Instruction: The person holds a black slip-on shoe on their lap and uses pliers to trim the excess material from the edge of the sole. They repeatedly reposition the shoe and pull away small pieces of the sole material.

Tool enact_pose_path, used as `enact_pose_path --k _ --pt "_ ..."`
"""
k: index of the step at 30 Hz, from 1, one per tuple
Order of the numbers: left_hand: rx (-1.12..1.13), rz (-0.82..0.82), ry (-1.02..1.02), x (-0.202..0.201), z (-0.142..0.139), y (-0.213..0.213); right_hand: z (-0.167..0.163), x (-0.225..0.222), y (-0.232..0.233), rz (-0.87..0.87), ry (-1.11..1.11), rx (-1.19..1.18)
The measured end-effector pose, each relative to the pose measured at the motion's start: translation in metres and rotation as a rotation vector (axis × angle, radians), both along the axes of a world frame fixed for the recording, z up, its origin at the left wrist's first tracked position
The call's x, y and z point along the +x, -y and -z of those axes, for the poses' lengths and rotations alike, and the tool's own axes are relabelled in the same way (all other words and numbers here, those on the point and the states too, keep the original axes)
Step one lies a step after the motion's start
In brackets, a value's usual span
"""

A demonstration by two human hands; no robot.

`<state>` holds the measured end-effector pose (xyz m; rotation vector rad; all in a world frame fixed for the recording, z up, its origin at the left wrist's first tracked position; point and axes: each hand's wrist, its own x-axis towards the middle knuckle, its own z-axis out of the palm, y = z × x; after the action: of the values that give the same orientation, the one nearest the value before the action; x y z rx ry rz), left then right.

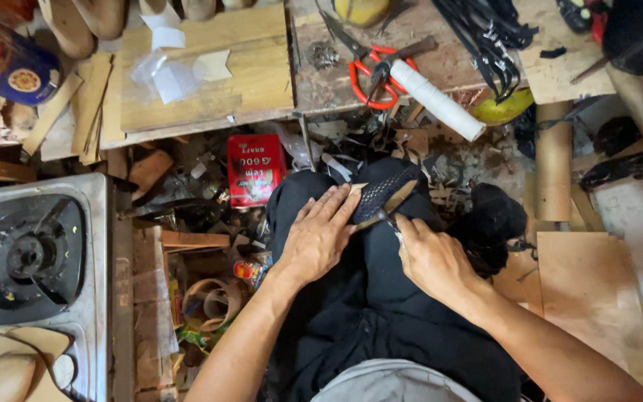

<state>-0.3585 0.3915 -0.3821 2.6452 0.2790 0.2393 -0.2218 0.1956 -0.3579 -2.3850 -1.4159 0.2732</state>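
The dark woven shoe piece (382, 195) lies on the lap, long axis slanting up-right from the left hand (320, 237), whose flat fingers press its near end, while the right hand (432, 257) seems closed on a small blade (390, 222) just beside its lower edge.

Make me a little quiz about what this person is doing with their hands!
1. True or false: the left hand presses flat on a dark textured piece on the lap.
2. Which thing lies on the wooden bench above the hands? A) red-handled scissors B) a blue bucket C) a green ball
3. What stands at the left edge of the view, beside the person's knee?

Key: 1 true. 2 A. 3 A gas stove.

The right hand grips a small thin tool against the piece; what tool it is cannot be told.
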Motion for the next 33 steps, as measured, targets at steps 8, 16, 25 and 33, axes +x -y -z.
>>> enact_pose_path --k 8,16,25,33 --pt "-0.205 0.063 -0.048 0.014 0.003 -0.029 -0.002 -0.005 -0.005 0.073 -0.218 0.457" --pt "-0.274 0.070 -0.078 0.023 0.001 -0.040 0.006 -0.007 -0.022 0.150 -0.396 0.419" --pt "-0.293 0.057 -0.138 0.021 0.002 -0.046 0.014 -0.001 -0.026 0.219 -0.396 0.458" --pt "-0.304 0.050 -0.129 0.018 0.001 -0.045 0.010 0.001 -0.024 0.351 -0.523 0.310"
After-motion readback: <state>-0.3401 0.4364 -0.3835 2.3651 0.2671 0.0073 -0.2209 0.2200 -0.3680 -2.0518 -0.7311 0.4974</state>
